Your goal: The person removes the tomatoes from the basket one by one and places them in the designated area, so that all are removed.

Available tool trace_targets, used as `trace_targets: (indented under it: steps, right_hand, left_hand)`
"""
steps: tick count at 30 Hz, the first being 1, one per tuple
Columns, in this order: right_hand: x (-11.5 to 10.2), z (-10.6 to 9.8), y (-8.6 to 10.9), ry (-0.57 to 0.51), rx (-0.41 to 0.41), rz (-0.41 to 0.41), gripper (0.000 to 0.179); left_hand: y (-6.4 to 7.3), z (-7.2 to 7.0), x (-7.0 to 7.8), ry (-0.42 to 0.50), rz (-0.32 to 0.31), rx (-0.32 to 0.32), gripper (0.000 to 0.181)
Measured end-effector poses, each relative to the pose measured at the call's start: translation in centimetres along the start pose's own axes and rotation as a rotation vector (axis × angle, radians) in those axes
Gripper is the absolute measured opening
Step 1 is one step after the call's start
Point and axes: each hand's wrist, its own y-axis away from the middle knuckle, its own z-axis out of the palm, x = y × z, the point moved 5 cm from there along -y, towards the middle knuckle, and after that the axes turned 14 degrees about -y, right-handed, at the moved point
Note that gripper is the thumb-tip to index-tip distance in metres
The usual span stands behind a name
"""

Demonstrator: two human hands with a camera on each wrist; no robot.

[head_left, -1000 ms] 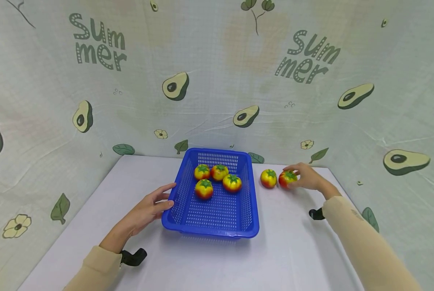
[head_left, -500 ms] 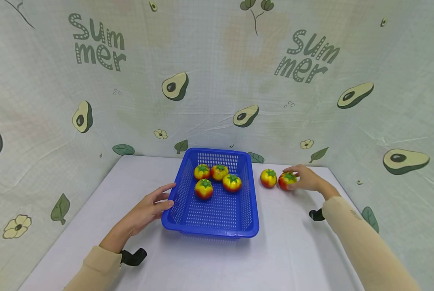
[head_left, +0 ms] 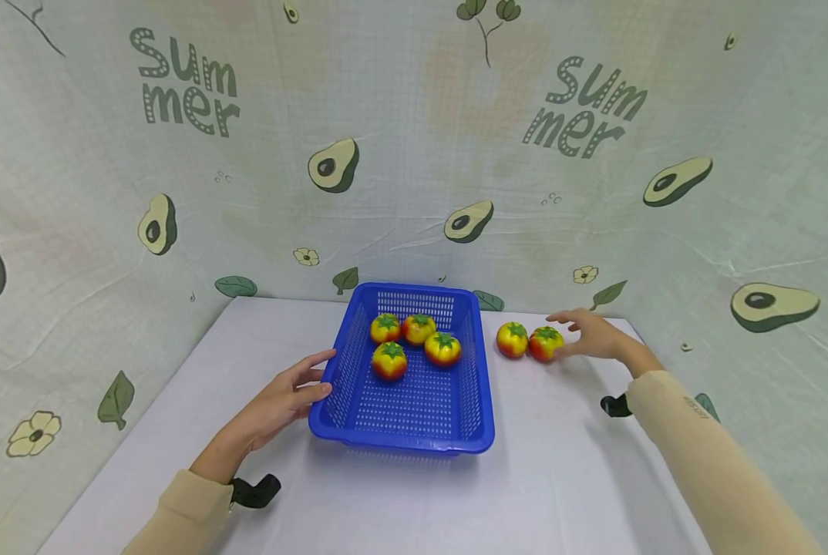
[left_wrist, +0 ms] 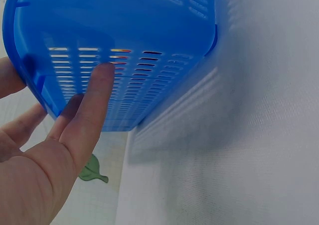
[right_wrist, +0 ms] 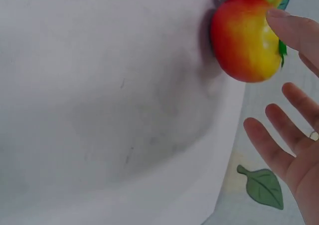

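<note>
A blue perforated plastic basket [head_left: 403,445] stands on the white table, with several red-and-yellow tomatoes [head_left: 389,361] inside, each topped by a green calyx. My left hand [head_left: 291,395] is at its left side, thumb and forefinger touching the rim and fairly straight lower fingers against the slotted outer wall [left_wrist: 60,28]. Right of the basket, two similar tomatoes sit side by side: a left one [head_left: 512,340] and a right one [head_left: 545,344]. Beside the right one my right hand [head_left: 592,335] is spread, its thumb overlapping that tomato [right_wrist: 244,40] in the right wrist view, the other fingers apart from it.
A pale cloth [head_left: 400,100] printed with avocados, leaves and lettering hangs behind the table [head_left: 546,470] and along both sides. The table's back edge runs just behind the basket and the two loose tomatoes.
My right hand has loosened from the right tomato and drawn slightly right. That tomato has shifted a little left, up to its neighbour. The left hand and basket stay put.
</note>
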Motion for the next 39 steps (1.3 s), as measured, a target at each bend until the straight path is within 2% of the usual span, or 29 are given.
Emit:
trace_targets:
  steps: [7, 11, 17, 22, 28, 32, 39]
  right_hand:
    - [-2.6, -2.4, 0.3, 0.061, 0.033, -0.046, 0.071]
    - [-5.3, -3.1, 0.4, 0.066, 0.043, -0.087, 0.070]
    - [-10.4, -3.4, -0.4, 0.082, 0.026, -0.146, 0.072]
    - [-15.0, -2.6, -1.4, 0.105, -0.006, -0.226, 0.071]
    - [-19.8, -0.8, -2.8, 0.128, -0.093, -0.313, 0.076]
    - [-21.9, 0.4, -3.8, 0.142, -0.128, -0.342, 0.077]
    - [-23.9, 2.6, -5.5, 0.165, -0.170, -0.354, 0.077]
  left_hand:
    - [0.0, 0.0, 0.1, -0.002, 0.006, -0.002, 0.075]
    - [0.0, 0.1, 0.1, -0.001, 0.008, -0.002, 0.076]
    - [0.1, 0.0, 0.1, -0.005, 0.010, -0.002, 0.076]
    - [0.1, 0.0, 0.1, -0.003, 0.011, -0.001, 0.076]
    - [0.1, 0.0, -0.1, 0.009, 0.010, 0.000, 0.076]
    - [0.1, 0.0, -0.1, 0.023, 0.012, -0.008, 0.075]
    - [0.1, 0.1, -0.1, 0.030, 0.008, -0.003, 0.075]
